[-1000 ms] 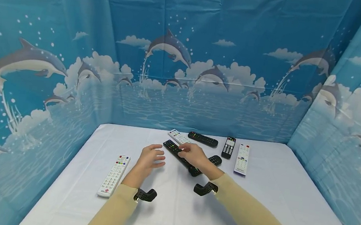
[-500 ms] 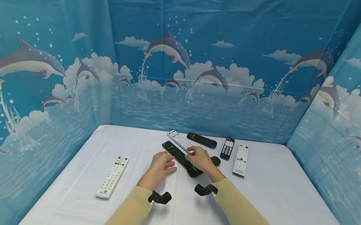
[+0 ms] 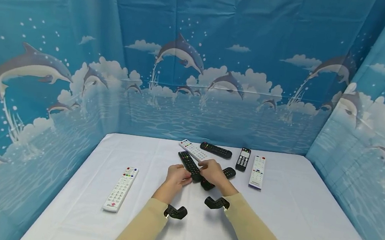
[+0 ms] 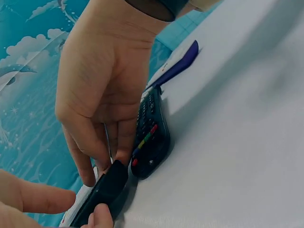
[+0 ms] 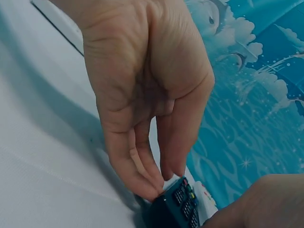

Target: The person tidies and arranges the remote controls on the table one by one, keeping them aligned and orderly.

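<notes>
A long black remote control (image 3: 187, 162) lies slanted in the middle of the white table, its near end between the two hands. My left hand (image 3: 176, 174) holds that end from the left; in the left wrist view, finger and thumb stand on either side of the remote's dark end (image 4: 108, 186). From the other side my right hand (image 3: 213, 171) pinches the same end with bent fingertips, seen also in the right wrist view at the remote's corner (image 5: 164, 216). A second black remote (image 3: 230, 173) lies partly hidden behind the right hand.
Behind lie a white remote (image 3: 192, 149) and a black one (image 3: 215, 150). To the right are a slim black remote (image 3: 243, 159) and a white one (image 3: 257, 172). Another white remote (image 3: 120, 189) lies at the left. A dolphin-print curtain (image 3: 214, 118) encloses the table (image 3: 273, 226).
My left hand has moved right to the long black remote. Its near end has swung toward me and left, off the second black remote. The right hand has shifted slightly, staying close to that end.
</notes>
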Available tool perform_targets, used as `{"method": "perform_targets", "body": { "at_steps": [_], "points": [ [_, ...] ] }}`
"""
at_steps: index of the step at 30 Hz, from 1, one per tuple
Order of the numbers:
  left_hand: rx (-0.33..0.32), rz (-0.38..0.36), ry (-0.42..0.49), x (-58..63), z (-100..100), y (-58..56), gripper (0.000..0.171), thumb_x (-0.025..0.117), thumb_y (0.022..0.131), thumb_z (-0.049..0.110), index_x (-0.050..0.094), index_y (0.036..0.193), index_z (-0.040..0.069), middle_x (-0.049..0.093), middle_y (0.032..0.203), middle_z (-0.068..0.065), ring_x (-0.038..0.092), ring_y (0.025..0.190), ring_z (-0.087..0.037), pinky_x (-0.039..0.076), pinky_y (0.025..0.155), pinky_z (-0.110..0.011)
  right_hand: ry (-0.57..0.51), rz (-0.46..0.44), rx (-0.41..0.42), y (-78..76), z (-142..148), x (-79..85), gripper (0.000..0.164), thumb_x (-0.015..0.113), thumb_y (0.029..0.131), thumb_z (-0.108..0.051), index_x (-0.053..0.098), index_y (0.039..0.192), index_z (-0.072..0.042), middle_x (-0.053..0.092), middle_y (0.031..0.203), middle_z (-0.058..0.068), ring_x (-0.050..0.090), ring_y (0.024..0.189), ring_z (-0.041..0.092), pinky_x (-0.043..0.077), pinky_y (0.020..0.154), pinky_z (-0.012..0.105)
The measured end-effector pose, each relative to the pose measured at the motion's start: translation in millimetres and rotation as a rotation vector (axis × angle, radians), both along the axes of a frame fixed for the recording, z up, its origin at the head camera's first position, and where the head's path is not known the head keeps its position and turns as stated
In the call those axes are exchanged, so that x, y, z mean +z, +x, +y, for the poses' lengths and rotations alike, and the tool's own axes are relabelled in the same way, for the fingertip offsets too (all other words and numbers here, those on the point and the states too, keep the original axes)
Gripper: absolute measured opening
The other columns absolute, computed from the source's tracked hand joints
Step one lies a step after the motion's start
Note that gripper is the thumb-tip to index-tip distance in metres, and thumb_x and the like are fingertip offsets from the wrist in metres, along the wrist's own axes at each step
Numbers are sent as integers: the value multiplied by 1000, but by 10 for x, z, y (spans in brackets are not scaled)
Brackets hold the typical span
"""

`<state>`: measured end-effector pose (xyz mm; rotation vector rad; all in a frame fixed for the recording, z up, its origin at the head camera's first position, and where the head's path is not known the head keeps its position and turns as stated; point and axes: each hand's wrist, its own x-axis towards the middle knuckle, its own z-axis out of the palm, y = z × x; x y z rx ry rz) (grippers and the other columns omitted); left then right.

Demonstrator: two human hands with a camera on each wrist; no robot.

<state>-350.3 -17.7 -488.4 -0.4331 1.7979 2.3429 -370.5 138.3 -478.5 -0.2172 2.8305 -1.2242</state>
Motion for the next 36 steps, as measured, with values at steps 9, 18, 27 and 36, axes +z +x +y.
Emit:
{"method": "perform_targets", "body": {
  "at_steps": [9,18,27,36],
  "points": [
    [-17,22,-20,-28,-19,-12,64,59,82,-23,45,143,-13,50,138,-33,63,107,-30,58,86,-38,-112,-79,-28,4,-28,62,37,62,85,7,72,120,1,72,103,8,66,89,17,58,72,32],
    [-26,11,-29,-28,-87,0,61,58,82,-22,50,141,-9,53,134,-32,64,96,-28,59,82,-38,-202,-133,-32,25,-43,102,36,65,88,5,71,123,1,70,100,8,66,85,17,60,72,34],
    [-55,47,-79,64,-193,93,58,59,78,-21,56,135,-7,61,119,-26,63,88,-25,59,82,-42,-255,-151,-8,95,-86,167,47,66,84,10,66,130,0,67,98,12,66,81,20,60,72,35],
    [-123,131,-161,227,-386,195,59,58,76,-24,60,132,-5,67,104,-20,67,88,-24,59,81,-44,-316,-206,84,182,-160,354,74,70,83,10,44,151,-4,65,105,15,68,85,24,60,78,40]
  ]
}}
